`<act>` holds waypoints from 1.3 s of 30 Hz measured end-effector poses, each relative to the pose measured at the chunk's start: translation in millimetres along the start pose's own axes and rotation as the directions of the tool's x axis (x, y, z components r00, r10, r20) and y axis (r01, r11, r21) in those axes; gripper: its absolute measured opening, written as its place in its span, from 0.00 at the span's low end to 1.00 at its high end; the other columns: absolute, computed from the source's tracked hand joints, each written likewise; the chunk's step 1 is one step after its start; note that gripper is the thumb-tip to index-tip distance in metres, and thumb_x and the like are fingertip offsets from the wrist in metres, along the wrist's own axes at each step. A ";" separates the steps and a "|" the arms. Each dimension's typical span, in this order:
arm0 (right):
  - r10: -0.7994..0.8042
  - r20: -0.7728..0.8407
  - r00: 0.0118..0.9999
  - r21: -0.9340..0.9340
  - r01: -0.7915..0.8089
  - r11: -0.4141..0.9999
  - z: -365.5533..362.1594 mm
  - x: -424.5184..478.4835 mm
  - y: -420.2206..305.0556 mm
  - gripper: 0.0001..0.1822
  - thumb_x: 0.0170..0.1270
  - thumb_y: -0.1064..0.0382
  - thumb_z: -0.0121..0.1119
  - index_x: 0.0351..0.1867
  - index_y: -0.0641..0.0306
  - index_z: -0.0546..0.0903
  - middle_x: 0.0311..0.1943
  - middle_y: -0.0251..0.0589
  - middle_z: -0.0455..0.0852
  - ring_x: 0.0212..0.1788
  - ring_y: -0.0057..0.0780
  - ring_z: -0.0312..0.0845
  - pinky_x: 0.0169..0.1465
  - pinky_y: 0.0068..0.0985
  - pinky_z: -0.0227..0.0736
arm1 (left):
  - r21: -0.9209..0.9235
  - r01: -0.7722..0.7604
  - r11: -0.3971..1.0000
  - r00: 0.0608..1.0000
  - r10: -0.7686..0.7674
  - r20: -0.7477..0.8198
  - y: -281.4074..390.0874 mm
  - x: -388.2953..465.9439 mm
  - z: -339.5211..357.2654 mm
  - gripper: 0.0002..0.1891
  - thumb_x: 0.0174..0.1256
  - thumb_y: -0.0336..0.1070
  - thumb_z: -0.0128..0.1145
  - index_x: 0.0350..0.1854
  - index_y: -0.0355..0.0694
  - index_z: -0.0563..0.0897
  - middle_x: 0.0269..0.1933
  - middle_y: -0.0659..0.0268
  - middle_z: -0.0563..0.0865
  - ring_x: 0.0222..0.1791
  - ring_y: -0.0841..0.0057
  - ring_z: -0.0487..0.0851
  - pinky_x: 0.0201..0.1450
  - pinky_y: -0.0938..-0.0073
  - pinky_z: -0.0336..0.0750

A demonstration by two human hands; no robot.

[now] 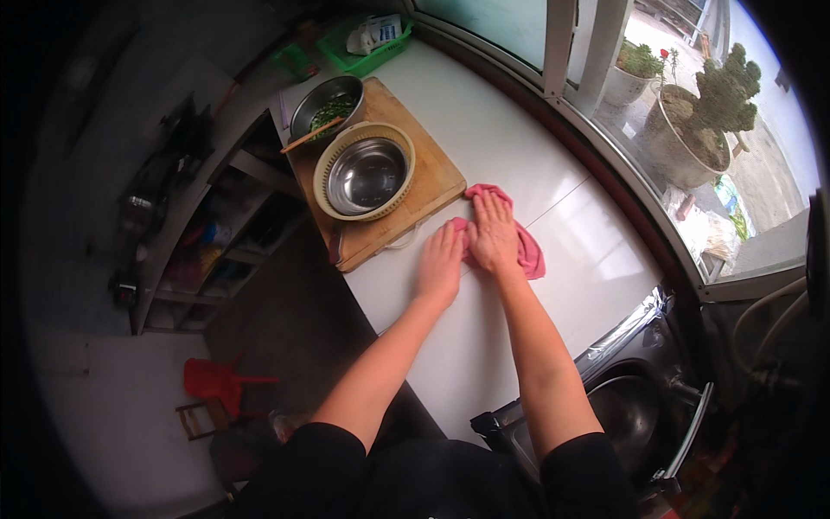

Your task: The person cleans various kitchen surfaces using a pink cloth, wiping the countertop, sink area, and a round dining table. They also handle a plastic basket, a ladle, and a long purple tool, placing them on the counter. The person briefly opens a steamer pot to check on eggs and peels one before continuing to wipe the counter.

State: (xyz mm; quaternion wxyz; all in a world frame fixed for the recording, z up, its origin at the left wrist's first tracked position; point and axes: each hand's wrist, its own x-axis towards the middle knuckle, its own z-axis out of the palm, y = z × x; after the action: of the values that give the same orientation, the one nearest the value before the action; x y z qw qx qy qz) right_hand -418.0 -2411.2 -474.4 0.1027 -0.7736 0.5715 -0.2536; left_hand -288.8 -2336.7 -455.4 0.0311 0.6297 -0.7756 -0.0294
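A crumpled pink cloth (pixel 530 252) lies on the white countertop (pixel 415 376), beside the near right corner of a wooden cutting board (pixel 431 168). My right hand (pixel 494 233) presses flat on the cloth, fingers pointing away from me. My left hand (pixel 441 263) rests just left of it, its fingertips at the cloth's left edge; whether it grips the cloth is hard to tell. On the board stands a cream plastic basket (pixel 318 188) with a steel bowl (pixel 366 175) inside. Behind it, a deeper metal bowl (pixel 299 120) holds chopped greens (pixel 334 113), with wooden chopsticks (pixel 311 135) across it.
A dark-handled knife (pixel 336 243) lies at the board's left edge. A green plastic basket (pixel 356 65) stands at the far end. A black sink (pixel 626 415) is near my right arm. Windows (pixel 648 194) line the right side. A red stool (pixel 211 383) stands on the floor at left.
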 end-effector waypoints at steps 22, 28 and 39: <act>-0.279 0.039 0.960 0.261 0.259 0.930 -29.9 -163.8 -89.9 0.27 0.59 0.59 0.53 0.60 0.68 0.73 0.62 0.50 0.72 0.67 0.45 0.63 0.72 0.40 0.51 | -0.285 -0.104 0.953 0.993 0.117 0.028 -9.1 -190.3 -19.5 0.27 0.65 0.29 0.47 0.67 0.31 0.64 0.73 0.49 0.57 0.74 0.54 0.52 0.74 0.58 0.49; 0.007 -0.131 0.991 0.049 0.000 0.999 -45.0 -159.0 -21.7 0.25 0.58 0.58 0.56 0.57 0.66 0.75 0.60 0.50 0.74 0.66 0.43 0.64 0.72 0.41 0.50 | -0.277 -0.308 0.910 0.950 0.312 -0.031 37.9 -116.2 -10.2 0.32 0.60 0.30 0.55 0.68 0.32 0.63 0.72 0.47 0.58 0.73 0.50 0.54 0.73 0.56 0.51; 0.513 -0.389 0.765 -0.192 -0.612 0.767 -66.0 -238.3 -2.8 0.32 0.61 0.52 0.55 0.66 0.62 0.67 0.68 0.46 0.64 0.71 0.42 0.54 0.74 0.42 0.44 | -0.279 -0.600 0.750 0.797 0.589 -0.132 98.2 -104.4 12.3 0.29 0.58 0.29 0.55 0.66 0.40 0.68 0.71 0.52 0.63 0.70 0.51 0.61 0.69 0.54 0.61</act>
State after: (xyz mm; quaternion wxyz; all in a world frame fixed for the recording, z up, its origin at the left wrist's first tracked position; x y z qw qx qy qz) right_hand -501.3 -2178.5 -482.6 -0.0391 -0.5190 0.8202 -0.2375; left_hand -364.2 -2214.3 -460.5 0.1501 0.3382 -0.9204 -0.1265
